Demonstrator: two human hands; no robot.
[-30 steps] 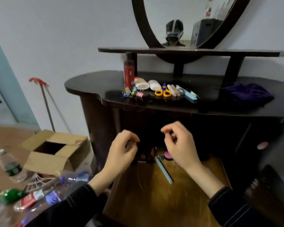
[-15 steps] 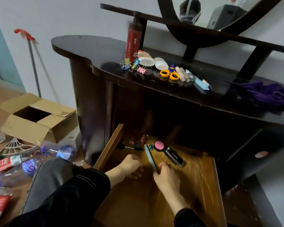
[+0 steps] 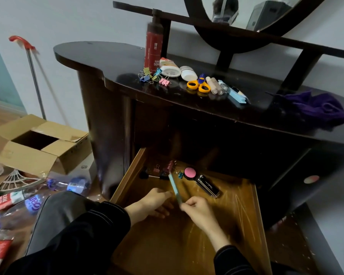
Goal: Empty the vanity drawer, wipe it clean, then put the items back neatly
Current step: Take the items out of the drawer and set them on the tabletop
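Observation:
The wooden vanity drawer [image 3: 244, 221] stands pulled out below the dark vanity top [image 3: 111, 62]. My right hand [image 3: 199, 211] pinches the near end of a thin light-blue stick [image 3: 175, 187], lifted at a slant. My left hand [image 3: 155, 203] rests low in the drawer beside it, fingers loosely curled, holding nothing. At the drawer's back lie several binder clips [image 3: 168, 169], a pink round compact [image 3: 190, 172] and a black case [image 3: 208, 185]. On the top sit a red bottle [image 3: 153, 50], more binder clips [image 3: 153, 76], yellow scissors [image 3: 199, 86], tubes and a purple cloth [image 3: 318, 108].
An open cardboard box [image 3: 40, 143] and plastic bottles [image 3: 68, 185] litter the floor at left. A mop handle [image 3: 32, 74] leans on the wall. My dark-trousered knee [image 3: 58, 217] is just left of the drawer. The mirror [image 3: 246, 14] rises above the vanity.
My hands dropped from chest height into the drawer. The right hand took hold of the light-blue stick and raised its near end. My view tilted down and left.

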